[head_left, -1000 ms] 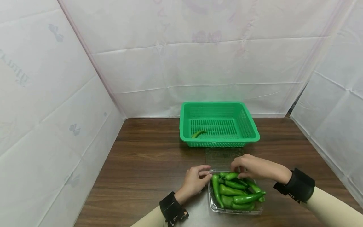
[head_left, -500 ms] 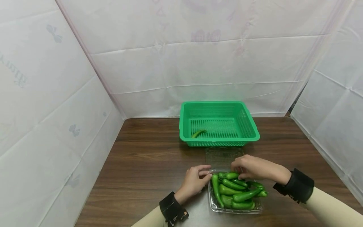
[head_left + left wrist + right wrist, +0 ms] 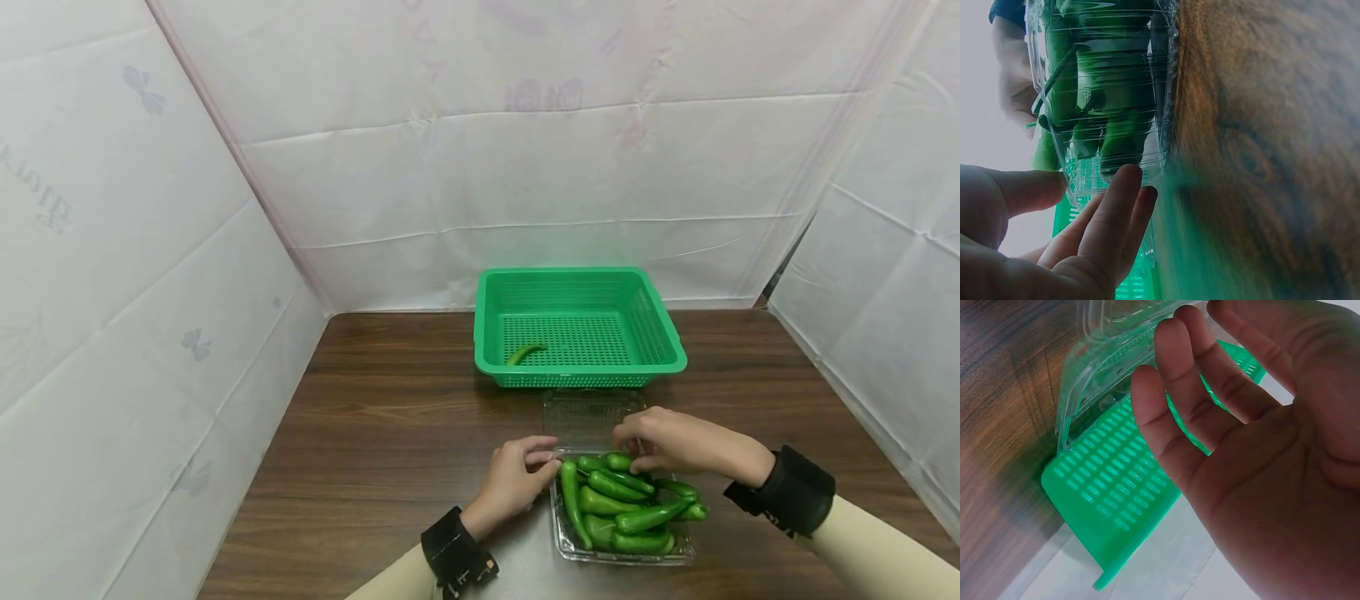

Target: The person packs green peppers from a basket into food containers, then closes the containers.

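Observation:
A clear plastic clamshell container (image 3: 622, 558) holds a heap of green chili peppers (image 3: 611, 504), its lid (image 3: 592, 417) folded open at the back. My left hand (image 3: 512, 482) holds the container's back left corner; in the left wrist view its thumb (image 3: 1029, 190) is at the rim and its fingers (image 3: 1110, 219) lie along the wall. At the back right of the heap, my right hand (image 3: 667, 442) pinches the end of a chili pepper (image 3: 618, 461) with curled fingers. The right wrist view shows the palm, the fingertips (image 3: 1172, 344) bent in, with the pepper out of sight.
Just behind the lid stands a green plastic basket (image 3: 581, 379) with one curved chili pepper (image 3: 527, 354) in it. Brown wood-grain table (image 3: 390, 417) stretches out to the left. White sheeting (image 3: 450, 183) walls in the back and both sides.
Peppers in the heap have shifted; the long front one has slid left and one at the right lies differently. The right hand has edged slightly right. The left hand has stayed put.

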### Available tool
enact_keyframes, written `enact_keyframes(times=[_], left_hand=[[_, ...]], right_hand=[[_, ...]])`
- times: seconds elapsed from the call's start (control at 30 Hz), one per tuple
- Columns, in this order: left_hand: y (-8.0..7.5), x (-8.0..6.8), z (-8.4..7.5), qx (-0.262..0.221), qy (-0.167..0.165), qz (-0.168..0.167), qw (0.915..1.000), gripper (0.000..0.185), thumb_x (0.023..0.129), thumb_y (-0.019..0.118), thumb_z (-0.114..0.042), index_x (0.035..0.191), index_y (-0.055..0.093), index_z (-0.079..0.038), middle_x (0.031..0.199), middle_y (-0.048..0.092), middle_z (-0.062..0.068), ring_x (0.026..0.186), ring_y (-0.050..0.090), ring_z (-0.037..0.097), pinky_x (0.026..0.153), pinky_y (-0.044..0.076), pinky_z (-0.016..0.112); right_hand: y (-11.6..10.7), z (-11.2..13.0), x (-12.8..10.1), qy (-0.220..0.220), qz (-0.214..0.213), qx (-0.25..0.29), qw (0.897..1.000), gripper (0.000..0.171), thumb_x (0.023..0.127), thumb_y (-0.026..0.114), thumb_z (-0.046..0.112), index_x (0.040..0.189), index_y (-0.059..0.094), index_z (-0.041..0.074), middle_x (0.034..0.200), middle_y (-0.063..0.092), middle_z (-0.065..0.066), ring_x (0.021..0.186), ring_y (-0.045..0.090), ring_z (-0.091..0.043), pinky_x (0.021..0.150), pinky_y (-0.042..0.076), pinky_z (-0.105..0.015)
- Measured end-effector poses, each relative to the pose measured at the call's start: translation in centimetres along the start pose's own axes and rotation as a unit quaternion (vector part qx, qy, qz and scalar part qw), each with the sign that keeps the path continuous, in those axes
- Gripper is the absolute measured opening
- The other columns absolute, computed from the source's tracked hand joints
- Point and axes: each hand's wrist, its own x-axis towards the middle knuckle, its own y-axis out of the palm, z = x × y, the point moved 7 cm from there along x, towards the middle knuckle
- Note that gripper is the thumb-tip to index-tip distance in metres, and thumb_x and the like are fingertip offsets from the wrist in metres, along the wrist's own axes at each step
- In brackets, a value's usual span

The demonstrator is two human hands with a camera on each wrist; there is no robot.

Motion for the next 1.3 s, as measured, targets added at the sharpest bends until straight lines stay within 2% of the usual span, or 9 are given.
enact_keyframes(times=[0.27,0.37,0.47,0.57,0.67,0.77,1.03,1.17,1.3], left_hand=[[0.0,0.0,-0.2,0.006,0.005,0.001,1.0,0.037,0.095,0.075,-0.014,0.13,0.069,-0.006,0.106,0.078,0.005,0.039,0.059,0.017,0.039,0.048,0.026],[-0.2,0.2,-0.4,0.029,0.021,0.002,0.9994,0.038,0.094,0.076,-0.016,0.13,0.069,-0.007,0.105,0.079,0.002,0.057,0.07,0.013,0.063,0.059,0.031],[-0.6,0.5,-0.9,0.056,0.051,0.001,0.9971,0.04,0.094,0.076,-0.018,0.131,0.068,-0.004,0.102,0.079,0.002,0.077,0.075,0.011,0.086,0.059,0.035],[-1.6,1.1,-1.5,0.074,0.071,-0.014,0.9946,0.042,0.093,0.077,-0.018,0.131,0.066,-0.001,0.097,0.079,0.008,0.078,0.075,0.011,0.078,0.061,0.031],[-3.1,1.8,-2.3,0.093,0.082,-0.048,0.9912,0.041,0.093,0.077,-0.018,0.129,0.067,-0.001,0.093,0.078,0.01,0.069,0.072,0.01,0.064,0.059,0.022],[-5.1,2.6,-3.5,0.112,0.099,-0.101,0.9836,0.036,0.093,0.078,-0.019,0.125,0.07,-0.004,0.089,0.078,0.008,0.069,0.071,0.01,0.063,0.058,0.021],[-9.9,3.8,-5.9,0.095,0.163,-0.247,0.9505,0.032,0.093,0.077,-0.012,0.124,0.071,-0.006,0.097,0.075,0.009,0.077,0.072,0.021,0.064,0.059,0.03],[-10.9,4.2,-5.7,0.088,0.165,-0.277,0.9427,0.036,0.095,0.076,-0.01,0.129,0.068,-0.004,0.117,0.066,0.02,0.091,0.067,0.035,0.069,0.06,0.043],[-11.3,4.7,-4.9,0.077,0.144,-0.278,0.9466,0.043,0.095,0.075,-0.011,0.135,0.063,-0.002,0.138,0.052,0.026,0.106,0.06,0.042,0.08,0.058,0.053]], right_hand=[[-0.1,0.2,-0.1,-0.016,-0.009,-0.006,1.0,0.026,0.091,0.079,0.016,0.114,0.068,0.022,0.092,0.061,0.014,0.079,0.056,0.001,0.066,0.05,-0.023],[-0.2,0.2,-0.1,-0.018,-0.01,-0.003,1.0,0.026,0.091,0.079,0.016,0.114,0.068,0.022,0.091,0.061,0.015,0.078,0.056,0.001,0.065,0.05,-0.022],[-0.3,0.2,-0.2,-0.02,-0.011,-0.003,1.0,0.027,0.091,0.079,0.015,0.114,0.068,0.022,0.091,0.061,0.015,0.078,0.057,0.001,0.064,0.05,-0.022],[-0.5,0.1,-0.3,-0.017,-0.015,-0.004,1.0,0.028,0.09,0.08,0.013,0.115,0.069,0.021,0.09,0.061,0.015,0.076,0.057,0.001,0.063,0.05,-0.022],[-0.6,0.1,-0.4,-0.015,-0.02,-0.004,1.0,0.029,0.09,0.08,0.013,0.116,0.069,0.02,0.09,0.062,0.014,0.077,0.057,0.001,0.064,0.05,-0.022],[-0.7,0.1,-0.6,-0.016,-0.025,-0.004,1.0,0.029,0.091,0.079,0.015,0.117,0.069,0.02,0.092,0.062,0.013,0.079,0.057,0.0,0.066,0.049,-0.022],[-1.0,0.0,-0.6,-0.016,-0.04,-0.001,0.999,0.024,0.094,0.076,0.015,0.117,0.07,0.019,0.091,0.062,0.014,0.077,0.057,0.0,0.065,0.049,-0.022],[-1.8,0.2,-0.3,-0.027,-0.061,-0.023,0.997,0.024,0.094,0.075,0.012,0.116,0.069,0.02,0.099,0.067,0.009,0.083,0.062,-0.003,0.069,0.053,-0.024],[-2.9,0.6,0.4,-0.044,-0.09,-0.054,0.994,0.025,0.093,0.076,0.009,0.114,0.069,0.021,0.105,0.069,0.006,0.09,0.065,-0.008,0.074,0.055,-0.028]])
